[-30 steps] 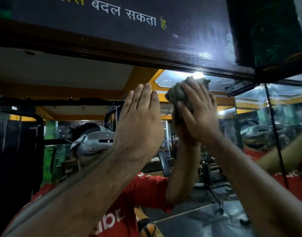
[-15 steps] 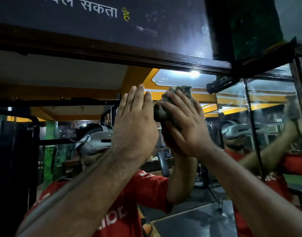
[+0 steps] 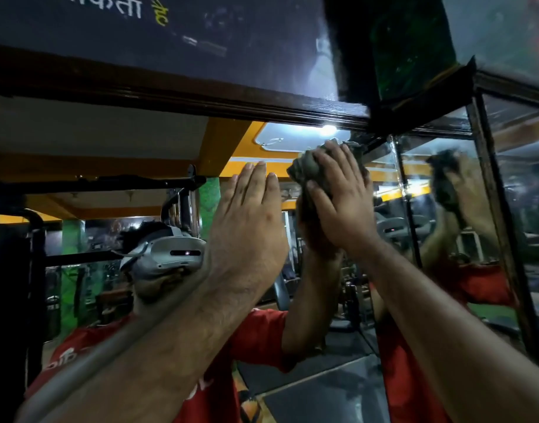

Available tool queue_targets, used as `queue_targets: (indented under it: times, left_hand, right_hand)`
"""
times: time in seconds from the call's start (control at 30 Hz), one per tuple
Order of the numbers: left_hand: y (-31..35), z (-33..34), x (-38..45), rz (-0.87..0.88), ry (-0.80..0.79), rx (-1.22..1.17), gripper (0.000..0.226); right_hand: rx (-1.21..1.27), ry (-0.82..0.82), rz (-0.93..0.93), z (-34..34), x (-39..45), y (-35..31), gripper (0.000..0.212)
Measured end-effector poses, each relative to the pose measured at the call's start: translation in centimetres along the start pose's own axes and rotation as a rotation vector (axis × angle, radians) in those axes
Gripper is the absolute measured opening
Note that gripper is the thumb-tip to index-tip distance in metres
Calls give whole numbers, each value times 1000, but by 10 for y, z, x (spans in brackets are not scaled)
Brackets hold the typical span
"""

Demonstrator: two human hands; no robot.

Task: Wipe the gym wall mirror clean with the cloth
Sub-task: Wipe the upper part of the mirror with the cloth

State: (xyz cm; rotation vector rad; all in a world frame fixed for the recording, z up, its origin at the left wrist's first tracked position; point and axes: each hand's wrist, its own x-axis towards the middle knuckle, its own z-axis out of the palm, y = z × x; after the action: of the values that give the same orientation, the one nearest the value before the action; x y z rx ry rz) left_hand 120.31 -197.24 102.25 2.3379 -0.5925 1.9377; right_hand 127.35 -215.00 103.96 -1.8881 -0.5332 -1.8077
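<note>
The room was dim; a ceiling light glared in the mirror (edges bowed, forearms slightly blurred).

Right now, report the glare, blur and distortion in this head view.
Head view: a reflected ceiling light flares white near the mirror top, just above the cloth the right hand grips; the left hand lies flat and sharp; the left forearm blurs toward the corner; wide-angle bends the dark frame; the gym reflection is dim.
</note>
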Motion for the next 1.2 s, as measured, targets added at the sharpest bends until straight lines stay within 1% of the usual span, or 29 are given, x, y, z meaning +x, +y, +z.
queue_targets:
  times: [0.03, 0.13, 0.17, 0.2, 0.23, 0.3, 0.33, 0.37, 0.4, 0.43, 0.47, 0.5, 0.57, 0.6, 0.63, 0.7, 0.73, 0.77, 0.87, 0.9, 1.0, 1.03, 1.13, 1.17, 1.2]
  left_hand:
    - [4, 3, 2, -3, -3, -9, 61]
    - [15, 11, 5, 4, -16, -41, 63]
    - [18, 15, 5, 9, -12, -47, 64]
    - [22, 18, 5, 12, -6, -50, 65]
    - [26, 22, 5, 18, -2, -50, 65]
    - [36, 29, 7, 30, 3, -64, 65]
    - [42, 31, 9, 38, 7, -73, 64]
    - [47, 33, 10, 45, 13, -88, 63]
    - [52, 35, 11, 55, 16, -104, 62]
    - [56, 38, 11, 63, 10, -110, 62]
    - [59, 41, 10, 67, -1, -109, 62]
    - [62, 44, 9, 69, 2, -104, 61]
    - [71, 47, 9, 69, 6, -91, 61]
    - [76, 49, 9, 72, 4, -89, 63]
    - [80, 51, 9, 76, -8, -91, 64]
    - [86, 58, 9, 80, -50, -100, 65]
    - [89, 62, 8, 77, -71, -89, 67]
    - [91, 65, 8, 79, -71, -65, 68]
    - [94, 76, 4, 76, -48, 30, 68]
    - [94, 78, 3, 75, -39, 59, 68]
    - [95, 83, 3, 85, -15, 102, 70]
    - [95, 83, 4, 90, -7, 99, 69]
    - [93, 79, -1, 130, 17, 28, 64]
    - [93, 76, -7, 144, 22, 2, 61]
    - [93, 73, -14, 150, 27, -9, 60]
  right_hand:
    - [15, -20, -16, 0, -4, -5, 61]
    - [-15, -80, -296, -3, -41, 11, 60]
    - [-38, -80, -319, -9, -45, 26, 59]
    - [-40, -58, -278, -13, -40, 40, 58]
    - [-18, -26, -181, -15, -29, 49, 57]
    - [63, 27, 31, -16, -5, 49, 59]
    - [80, 22, 64, -15, -1, 45, 61]
    - [74, -5, 11, -15, -5, 40, 62]
    - [53, -36, -91, -13, -14, 42, 61]
    - [29, -67, -192, -14, -26, 50, 59]
    - [16, -62, -249, -17, -35, 63, 57]
    - [18, -28, -229, -21, -34, 75, 55]
    - [52, 64, -46, -24, -19, 87, 57]
    - [77, 73, 38, -24, -11, 88, 60]
    - [73, 53, 68, -24, -7, 85, 62]
    - [35, 16, -39, -23, -17, 82, 61]
    - [43, 25, -97, -24, -27, 86, 58]
    - [71, 37, -114, -25, -39, 90, 56]
    - [173, 52, -56, -22, -60, 102, 51]
    - [166, 45, -31, -21, -58, 99, 51]
    - [23, 65, 74, -22, -56, 92, 55]
    - [24, 60, 69, -23, -59, 89, 57]
    - [176, 40, -125, -30, -86, 80, 57]
    - [232, 49, -170, -31, -94, 84, 55]
    - [246, 69, -164, -32, -94, 89, 53]
